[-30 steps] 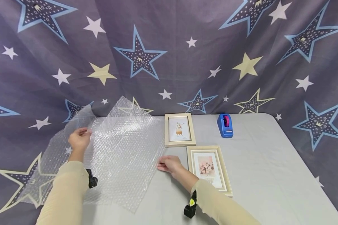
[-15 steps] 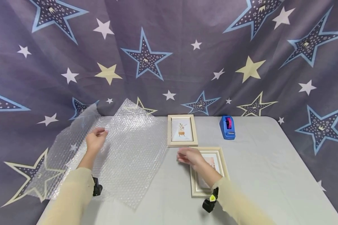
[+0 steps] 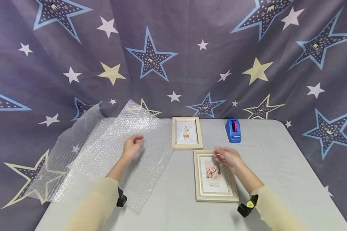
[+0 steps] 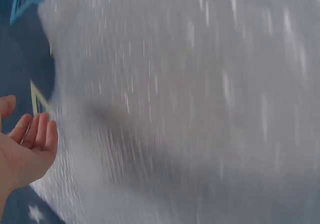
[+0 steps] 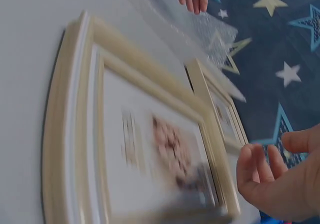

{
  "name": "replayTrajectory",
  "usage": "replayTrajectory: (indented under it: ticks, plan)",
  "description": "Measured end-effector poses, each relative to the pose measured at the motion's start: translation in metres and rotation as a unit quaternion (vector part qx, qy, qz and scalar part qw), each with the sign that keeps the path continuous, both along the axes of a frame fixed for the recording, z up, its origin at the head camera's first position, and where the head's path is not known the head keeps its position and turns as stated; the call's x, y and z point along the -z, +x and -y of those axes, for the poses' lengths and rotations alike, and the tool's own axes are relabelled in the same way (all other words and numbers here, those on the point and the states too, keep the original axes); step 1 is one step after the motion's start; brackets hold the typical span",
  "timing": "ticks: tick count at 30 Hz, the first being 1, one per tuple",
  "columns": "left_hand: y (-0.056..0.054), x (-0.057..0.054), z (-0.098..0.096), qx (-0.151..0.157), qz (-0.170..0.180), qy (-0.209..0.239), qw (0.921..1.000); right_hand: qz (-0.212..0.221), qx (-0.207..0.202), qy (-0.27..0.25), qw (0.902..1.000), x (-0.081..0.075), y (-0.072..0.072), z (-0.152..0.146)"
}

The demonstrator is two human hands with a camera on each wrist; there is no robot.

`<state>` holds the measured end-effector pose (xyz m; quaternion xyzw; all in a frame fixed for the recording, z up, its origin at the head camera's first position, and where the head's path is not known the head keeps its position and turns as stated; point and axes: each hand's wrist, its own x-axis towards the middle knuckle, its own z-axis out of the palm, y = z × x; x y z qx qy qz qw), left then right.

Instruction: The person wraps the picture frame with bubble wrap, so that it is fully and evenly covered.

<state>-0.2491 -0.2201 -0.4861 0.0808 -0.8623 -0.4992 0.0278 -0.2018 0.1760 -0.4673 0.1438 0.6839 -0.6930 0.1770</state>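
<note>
A sheet of clear bubble wrap (image 3: 112,154) spreads over the left half of the table, its far and left parts reaching past the edges. Above it hovers my left hand (image 3: 132,147), fingers loosely bent and holding nothing; the left wrist view (image 4: 30,146) shows its empty palm. My right hand (image 3: 228,158) hangs over the upper right of a cream picture frame (image 3: 200,191) with a pink flower print. In the right wrist view the fingers of that hand (image 5: 280,176) are relaxed beside the frame, with nothing in them.
A second, smaller picture frame (image 3: 186,147) with a potted plant print lies behind the flower one, at the bubble wrap's right edge. A blue tape dispenser (image 3: 233,131) stands at the back right. Behind the grey table (image 3: 283,173) hangs a star-patterned curtain (image 3: 185,67).
My right hand has left the bubble wrap's right edge and moved right to over the flower picture frame. My left hand has let go of the wrap and moved right above it.
</note>
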Motion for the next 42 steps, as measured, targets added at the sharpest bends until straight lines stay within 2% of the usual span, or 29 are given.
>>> replayTrajectory:
  ticks: [7,10,13,17,21,25,30,33,37,42]
  plan:
    - [0.011,0.002,-0.058,0.049,-0.043,0.012,0.9978,-0.007,0.002,-0.004,1.0000,0.005,0.005,-0.037]
    - [0.016,0.008,-0.082,0.078,-0.043,0.023,0.9957,-0.002,0.005,-0.003,1.0000,0.010,0.008,-0.052]
    - [0.021,0.016,-0.103,0.111,-0.029,0.035,0.9928,0.004,0.003,0.011,0.9999,0.014,0.012,-0.063]
    - [0.026,0.026,-0.125,0.154,-0.030,0.017,0.9874,0.008,-0.007,0.024,0.9997,0.019,0.016,-0.069]
    - [0.032,0.034,-0.139,0.189,-0.045,-0.007,0.9809,0.003,-0.034,0.043,0.9985,0.025,0.020,-0.068]
    - [0.038,0.037,-0.149,0.214,-0.052,-0.013,0.9754,-0.009,-0.053,0.070,0.9961,0.030,0.022,-0.066]
    - [0.042,0.037,-0.160,0.239,-0.037,-0.028,0.9700,-0.012,-0.057,0.088,0.9944,0.033,0.023,-0.065]
    - [0.044,0.037,-0.166,0.247,-0.010,-0.030,0.9686,-0.011,-0.064,0.095,0.9934,0.034,0.024,-0.066]
    - [0.047,0.038,-0.170,0.243,0.024,-0.023,0.9696,-0.012,-0.077,0.112,0.9906,0.035,0.025,-0.066]
    - [0.051,0.038,-0.172,0.237,0.033,-0.020,0.9707,-0.011,-0.077,0.134,0.9879,0.038,0.027,-0.065]
